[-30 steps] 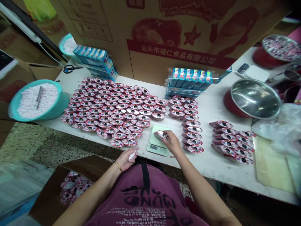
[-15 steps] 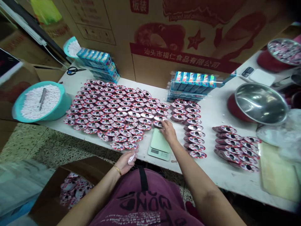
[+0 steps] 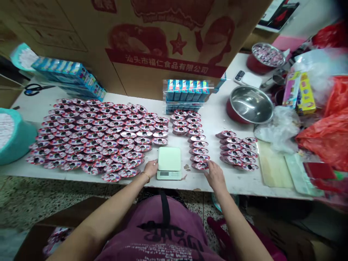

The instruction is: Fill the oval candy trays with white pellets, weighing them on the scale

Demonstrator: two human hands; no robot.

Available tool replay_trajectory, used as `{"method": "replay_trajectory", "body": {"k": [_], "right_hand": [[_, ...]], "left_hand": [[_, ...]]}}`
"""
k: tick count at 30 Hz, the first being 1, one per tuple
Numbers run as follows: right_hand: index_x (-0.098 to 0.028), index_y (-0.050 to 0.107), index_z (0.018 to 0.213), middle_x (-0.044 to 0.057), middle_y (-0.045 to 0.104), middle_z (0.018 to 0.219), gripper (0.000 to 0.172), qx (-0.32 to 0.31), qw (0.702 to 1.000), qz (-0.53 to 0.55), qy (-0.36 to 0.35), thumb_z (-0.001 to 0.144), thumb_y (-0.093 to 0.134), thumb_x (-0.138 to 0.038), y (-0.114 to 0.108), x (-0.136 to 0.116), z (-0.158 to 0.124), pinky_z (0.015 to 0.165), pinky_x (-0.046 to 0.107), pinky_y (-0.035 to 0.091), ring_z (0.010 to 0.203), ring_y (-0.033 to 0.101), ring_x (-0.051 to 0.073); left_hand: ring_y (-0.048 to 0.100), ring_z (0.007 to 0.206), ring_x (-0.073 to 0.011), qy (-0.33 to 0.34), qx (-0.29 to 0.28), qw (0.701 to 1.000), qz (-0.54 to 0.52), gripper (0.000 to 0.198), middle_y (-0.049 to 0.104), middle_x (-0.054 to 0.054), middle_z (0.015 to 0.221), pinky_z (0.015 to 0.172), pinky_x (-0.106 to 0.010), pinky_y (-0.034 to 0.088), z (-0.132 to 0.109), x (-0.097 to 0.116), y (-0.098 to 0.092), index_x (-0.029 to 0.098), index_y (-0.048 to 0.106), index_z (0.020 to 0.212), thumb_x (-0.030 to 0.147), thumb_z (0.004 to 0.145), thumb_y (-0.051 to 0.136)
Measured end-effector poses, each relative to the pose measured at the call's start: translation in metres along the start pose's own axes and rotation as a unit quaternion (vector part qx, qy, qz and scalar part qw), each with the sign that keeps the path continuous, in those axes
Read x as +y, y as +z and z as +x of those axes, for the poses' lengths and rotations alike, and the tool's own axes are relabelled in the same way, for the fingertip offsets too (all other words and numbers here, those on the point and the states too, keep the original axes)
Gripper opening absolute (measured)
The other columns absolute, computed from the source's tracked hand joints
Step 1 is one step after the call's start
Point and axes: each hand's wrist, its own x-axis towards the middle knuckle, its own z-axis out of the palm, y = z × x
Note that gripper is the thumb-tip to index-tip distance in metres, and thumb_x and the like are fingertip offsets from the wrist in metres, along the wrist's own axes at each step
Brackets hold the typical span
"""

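Note:
My right hand has its thumb and fingers closed on the edge of the nearest printed pouch, at the front of a column of several pouches. The pouch stands upright with its oval top open. Just left of the pale green kitchen scale, my left hand is closed, palm down, with a speck of white showing at its fingers. The scale's platform is bare. A large block of similar open pouches fills the table's left part.
A teal basin of white pieces stands at the far left, near scissors. Blue boxes line the large carton. To the right are a steel bowl, another pouch group, a cutting board and plastic bags.
My right hand has moved from a pouch behind the scale to the front pouch of the right column. My left hand has come up beside the scale. The view has shifted right.

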Motion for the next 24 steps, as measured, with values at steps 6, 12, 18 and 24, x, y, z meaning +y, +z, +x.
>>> {"method": "replay_trajectory", "body": {"k": [6,12,18,24], "right_hand": [[-0.020,0.041,0.115,0.009,0.053,0.102,0.039,0.000,0.996,0.030,-0.089,0.077,0.043,-0.018,0.004,0.015,-0.010,0.074,0.034,0.040,0.089,0.048,0.021],[-0.019,0.038,0.119,0.010,0.050,0.105,0.038,0.027,0.990,0.098,-0.094,0.082,0.037,-0.027,-0.035,0.011,-0.027,0.083,0.034,0.038,0.096,0.045,0.021],[-0.017,0.042,0.115,0.010,0.050,0.105,0.035,-0.001,0.978,0.134,-0.159,0.081,0.039,-0.024,-0.018,-0.058,0.010,0.078,0.033,0.041,0.097,0.044,0.022],[-0.020,0.040,0.118,0.010,0.047,0.111,0.039,0.037,0.971,0.181,-0.154,0.079,0.043,-0.028,-0.025,-0.091,-0.009,0.082,0.040,0.038,0.101,0.043,0.023]], "left_hand": [[0.052,0.070,-0.0127,-0.004,0.025,0.993,-0.115,0.017,0.060,-0.002,0.068,0.052,-0.016,0.034,-0.001,0.006,0.046,0.018,0.058,0.063,0.003,0.059,0.050],[0.040,0.040,-0.0048,-0.081,-0.015,0.964,-0.251,0.017,0.050,0.001,0.054,0.033,-0.014,0.020,-0.041,0.001,0.037,0.013,0.057,0.082,0.019,0.067,0.053],[0.053,0.051,-0.0068,-0.186,-0.105,0.843,-0.495,0.015,0.058,-0.005,0.065,0.043,-0.014,0.040,-0.078,0.001,0.020,0.009,0.055,0.082,0.017,0.071,0.052],[0.058,0.080,-0.0177,-0.171,-0.196,0.803,-0.535,0.026,0.061,-0.014,0.090,0.073,-0.029,0.045,-0.090,0.009,0.012,0.005,0.054,0.095,0.020,0.075,0.045]]}}
